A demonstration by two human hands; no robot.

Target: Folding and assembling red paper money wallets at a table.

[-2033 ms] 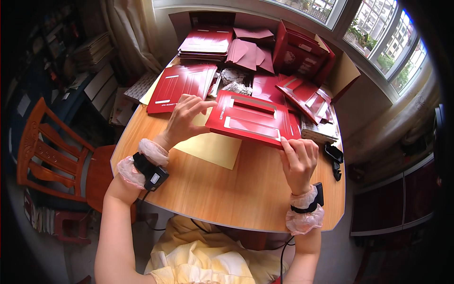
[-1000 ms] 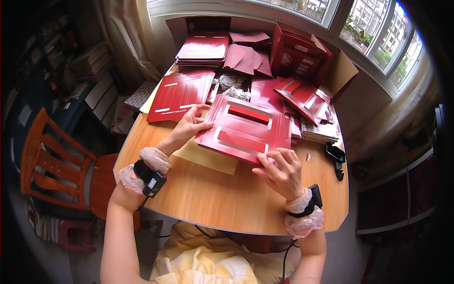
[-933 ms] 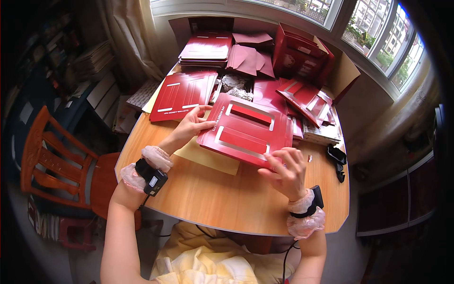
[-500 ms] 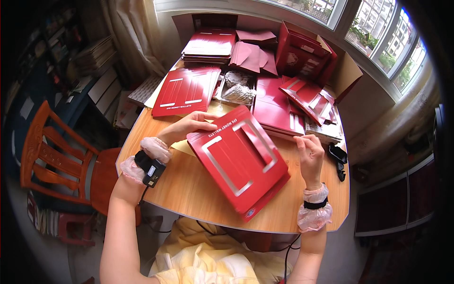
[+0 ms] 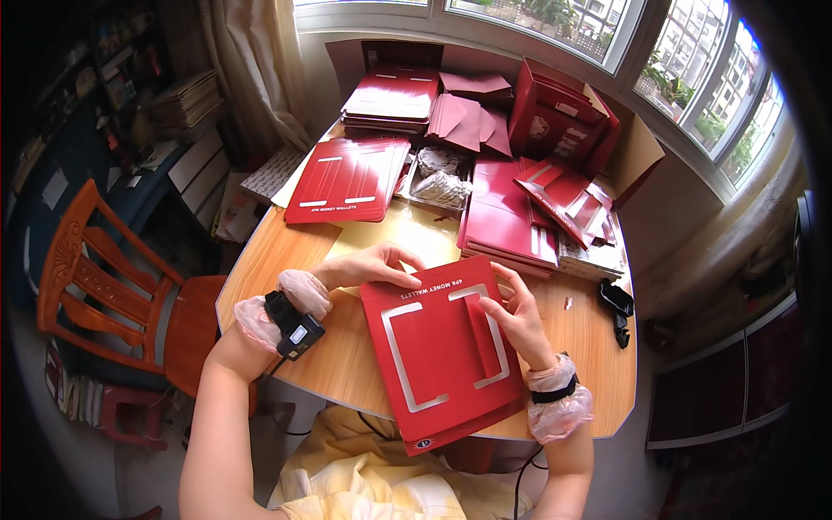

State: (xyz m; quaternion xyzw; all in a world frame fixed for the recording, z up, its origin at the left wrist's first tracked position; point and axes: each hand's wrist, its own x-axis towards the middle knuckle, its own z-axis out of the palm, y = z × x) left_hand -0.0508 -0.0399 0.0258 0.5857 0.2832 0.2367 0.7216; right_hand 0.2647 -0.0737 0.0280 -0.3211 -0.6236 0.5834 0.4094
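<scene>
The red card (image 5: 442,364) lies flat at the near edge of the worktop (image 5: 338,373), its lower corner hanging over the person's lap. The left hand (image 5: 373,267) rests on the card's top left corner, fingers pressing down rather than closed round anything. The right hand (image 5: 520,316) sits at the upper right, its grip pinching a raised flap (image 5: 479,334) cut from the card's face between thumb and fingers. The likeliest trouble is at that flap: pulled too fast or at a slant, the thin card could tear at the end of the cut or crease off its fold line. With only light pressure from the left hand, the card may also pivot or slide toward the lap, since so much of it overhangs the edge. Well beyond it, a flat red sheet (image 5: 347,180), a clear tray (image 5: 440,178) of small bagged pieces and a stack of red cards (image 5: 507,217) crowd the far half of the worktop, so a wide sweep of either elbow could shove them. A small black tool (image 5: 617,303) lies just right of the right wrist and could be knocked off.
</scene>
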